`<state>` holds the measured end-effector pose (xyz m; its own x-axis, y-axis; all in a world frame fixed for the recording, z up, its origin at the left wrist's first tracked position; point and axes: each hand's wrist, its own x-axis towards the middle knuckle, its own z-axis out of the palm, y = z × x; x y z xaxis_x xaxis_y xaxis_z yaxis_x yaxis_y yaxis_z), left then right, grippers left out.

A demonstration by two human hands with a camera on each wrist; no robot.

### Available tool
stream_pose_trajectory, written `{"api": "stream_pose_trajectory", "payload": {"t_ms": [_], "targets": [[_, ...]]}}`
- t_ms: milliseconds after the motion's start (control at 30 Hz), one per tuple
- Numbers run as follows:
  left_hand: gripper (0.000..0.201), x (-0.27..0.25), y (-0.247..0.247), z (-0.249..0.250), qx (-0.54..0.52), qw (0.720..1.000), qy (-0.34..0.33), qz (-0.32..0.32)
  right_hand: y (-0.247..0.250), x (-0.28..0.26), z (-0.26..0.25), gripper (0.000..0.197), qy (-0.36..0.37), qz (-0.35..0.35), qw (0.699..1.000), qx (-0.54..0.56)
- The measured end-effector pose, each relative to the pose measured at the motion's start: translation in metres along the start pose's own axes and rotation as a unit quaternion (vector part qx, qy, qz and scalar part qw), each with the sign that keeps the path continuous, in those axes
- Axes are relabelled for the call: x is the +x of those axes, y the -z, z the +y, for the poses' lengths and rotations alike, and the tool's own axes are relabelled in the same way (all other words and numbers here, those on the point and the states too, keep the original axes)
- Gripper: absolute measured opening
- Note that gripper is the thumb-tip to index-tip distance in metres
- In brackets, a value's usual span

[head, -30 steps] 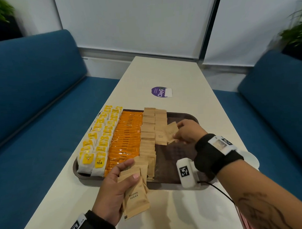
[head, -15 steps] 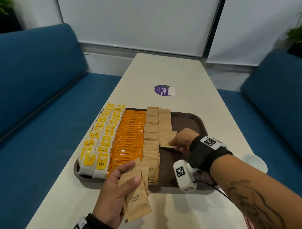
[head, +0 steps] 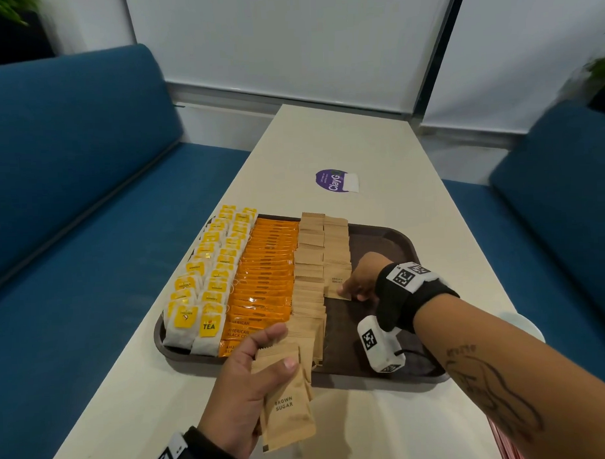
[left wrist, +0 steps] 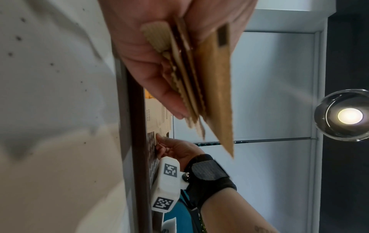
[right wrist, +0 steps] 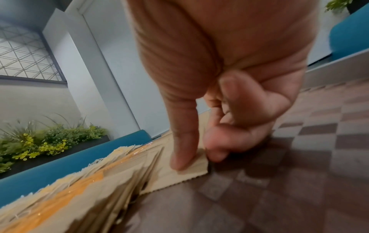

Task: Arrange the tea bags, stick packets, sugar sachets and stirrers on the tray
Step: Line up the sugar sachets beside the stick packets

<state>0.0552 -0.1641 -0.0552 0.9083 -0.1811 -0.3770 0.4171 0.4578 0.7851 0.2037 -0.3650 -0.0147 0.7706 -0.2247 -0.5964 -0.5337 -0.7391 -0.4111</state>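
The left hand (head: 244, 382) is gripping a small fanned stack of brown sugar sachets (head: 286, 405), thumb across the printed front and fingers curled behind, holding them over the pale table (head: 377, 151) just in front of the near rim of the tray. In the left wrist view the stack (left wrist: 201, 82) is showing its edges: flat kraft-paper packets with crimped, zigzag ends. The right hand (head: 363, 278) is pinching the near right corner of a single brown sugar sachet (head: 337, 283) that is lying flat at the near end of the shorter sachet row; in the right wrist view the thumb is pressing down on the matte paper (right wrist: 185, 171) while a curled fingertip is meeting its edge from the side.

The tray (head: 390, 240) is dark brown plastic, rectangular with rounded corners and a checkered, lightly textured floor (right wrist: 299, 157). Across it, from left to right, are lying two overlapping rows of white paper tea bags (head: 207, 284) with yellow tags, a shingled column of glossy orange stick packets (head: 265, 282), and a long row of kraft sugar sachets (head: 309, 280) running from far edge to near edge. The right part of the tray floor is showing bare.

A round purple sticker (head: 332, 181) is sitting on the table beyond the tray. Blue upholstered benches (head: 87, 202) are flanking the table on both sides.
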Motion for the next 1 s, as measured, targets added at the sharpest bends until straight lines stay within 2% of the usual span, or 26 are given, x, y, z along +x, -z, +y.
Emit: {"api": "stream_pose_trajectory", "payload": {"t_ms": [133,233,300,367,433,500,600,733,833,900,1000], "targets": [[0.045,-0.004,-0.002,0.000,0.009,1.000,-0.002,-0.013,0.007,-0.008,0.002,0.020,0.028,0.033,0.999,0.012],[0.045,-0.008,-0.005,0.001,0.018,1.000,-0.002,-0.019,0.012,-0.037,0.008,0.019,0.131,0.067,0.989,0.021],[0.044,-0.012,-0.010,0.001,0.024,0.999,-0.002,-0.029,0.007,-0.069,0.017,0.019,0.201,0.023,0.977,0.073],[0.044,-0.017,-0.015,0.001,0.034,0.998,-0.011,-0.044,-0.004,-0.098,0.028,0.021,0.231,-0.045,0.965,0.115],[0.046,-0.021,-0.020,-0.001,0.046,0.997,-0.024,-0.058,-0.019,-0.117,0.041,0.020,0.231,-0.101,0.956,0.147],[0.048,-0.023,-0.023,-0.003,0.051,0.996,-0.032,-0.062,-0.034,-0.126,0.052,0.018,0.217,-0.119,0.952,0.178],[0.053,-0.025,-0.024,-0.009,0.052,0.996,-0.044,-0.063,-0.046,-0.128,0.065,0.017,0.209,-0.083,0.946,0.233],[0.053,-0.027,-0.025,-0.013,0.050,0.996,-0.047,-0.061,-0.044,-0.127,0.078,0.016,0.199,-0.045,0.913,0.353],[0.053,-0.029,-0.025,-0.011,0.049,0.996,-0.037,-0.064,-0.038,-0.128,0.079,0.011,0.187,-0.041,0.897,0.398],[0.052,-0.030,-0.024,-0.008,0.049,0.996,-0.030,-0.063,-0.032,-0.127,0.075,0.009,0.184,-0.023,0.906,0.381],[0.051,-0.028,-0.019,-0.005,0.056,0.997,-0.026,-0.050,-0.015,-0.118,0.065,0.008,0.193,0.052,0.936,0.291]]}}
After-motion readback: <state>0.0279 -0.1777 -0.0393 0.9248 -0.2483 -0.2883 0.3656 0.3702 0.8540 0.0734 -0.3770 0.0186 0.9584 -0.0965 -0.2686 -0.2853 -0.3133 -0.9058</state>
